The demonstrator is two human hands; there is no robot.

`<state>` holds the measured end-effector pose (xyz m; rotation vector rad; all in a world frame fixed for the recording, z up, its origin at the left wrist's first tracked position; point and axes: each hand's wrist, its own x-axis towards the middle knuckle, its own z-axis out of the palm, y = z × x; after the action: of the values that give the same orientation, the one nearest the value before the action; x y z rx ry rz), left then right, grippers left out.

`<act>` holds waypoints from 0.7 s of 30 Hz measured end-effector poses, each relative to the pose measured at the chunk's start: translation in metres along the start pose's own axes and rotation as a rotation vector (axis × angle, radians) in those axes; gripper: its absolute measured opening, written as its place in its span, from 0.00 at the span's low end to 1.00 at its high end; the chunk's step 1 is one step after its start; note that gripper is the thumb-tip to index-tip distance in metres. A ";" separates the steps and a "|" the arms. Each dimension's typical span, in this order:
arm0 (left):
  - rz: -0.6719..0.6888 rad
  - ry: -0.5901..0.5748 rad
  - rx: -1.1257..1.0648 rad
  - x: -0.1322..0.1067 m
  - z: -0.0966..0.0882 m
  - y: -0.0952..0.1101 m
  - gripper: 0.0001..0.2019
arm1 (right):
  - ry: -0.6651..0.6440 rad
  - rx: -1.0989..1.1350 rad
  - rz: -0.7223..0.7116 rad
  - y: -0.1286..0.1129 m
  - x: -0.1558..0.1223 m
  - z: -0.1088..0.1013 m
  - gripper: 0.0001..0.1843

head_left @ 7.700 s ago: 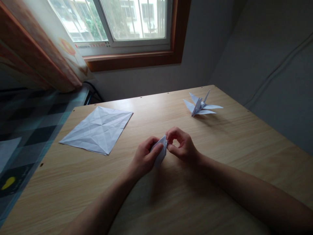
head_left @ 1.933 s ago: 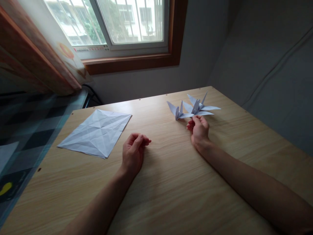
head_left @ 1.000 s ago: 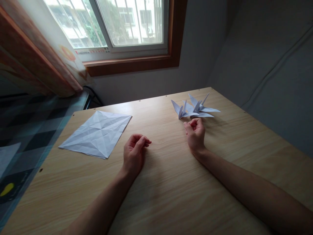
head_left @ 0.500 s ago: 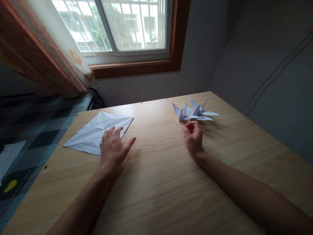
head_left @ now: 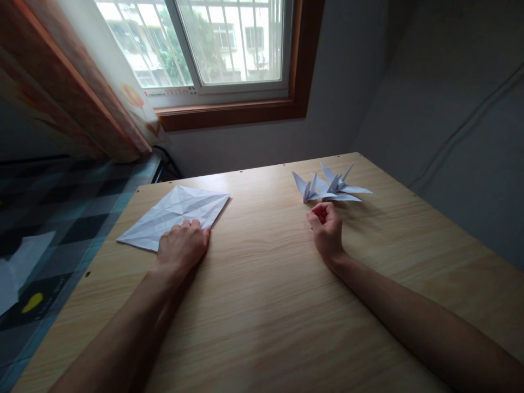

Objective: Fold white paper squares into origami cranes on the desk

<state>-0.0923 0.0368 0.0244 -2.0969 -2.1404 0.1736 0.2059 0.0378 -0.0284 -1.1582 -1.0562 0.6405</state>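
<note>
Two cranes (head_left: 335, 186) right of creased paper (head_left: 174, 212)

Hands (head_left: 182, 245) bare; forearms (head_left: 401, 297) bare, tapering to narrower wrists (head_left: 336, 260).

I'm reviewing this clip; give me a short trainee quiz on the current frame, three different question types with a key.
1. Multiple choice: What lies beneath the person's left hand?
A. dark checked cloth
B. creased, diamond-shaped white paper sheet
C. orange patterned curtain

2. True or false: The person's right hand lies on that sheet.

3. Count: How many folded white paper cranes stand on the pale wood-grain table?

Key:
1. B.
2. False; it is curled, just on the near side of the cranes.
3. Two, side by side.
</note>
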 end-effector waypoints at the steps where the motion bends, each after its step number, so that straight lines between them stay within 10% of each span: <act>1: 0.010 -0.010 0.002 0.001 -0.002 0.001 0.23 | -0.002 -0.001 -0.002 0.000 0.000 0.000 0.09; 21: 0.163 -0.191 0.051 0.015 -0.023 -0.009 0.20 | -0.015 0.006 -0.005 0.001 0.000 0.001 0.09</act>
<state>-0.0975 0.0515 0.0490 -2.3090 -2.0355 0.4592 0.2050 0.0385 -0.0290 -1.1468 -1.0692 0.6489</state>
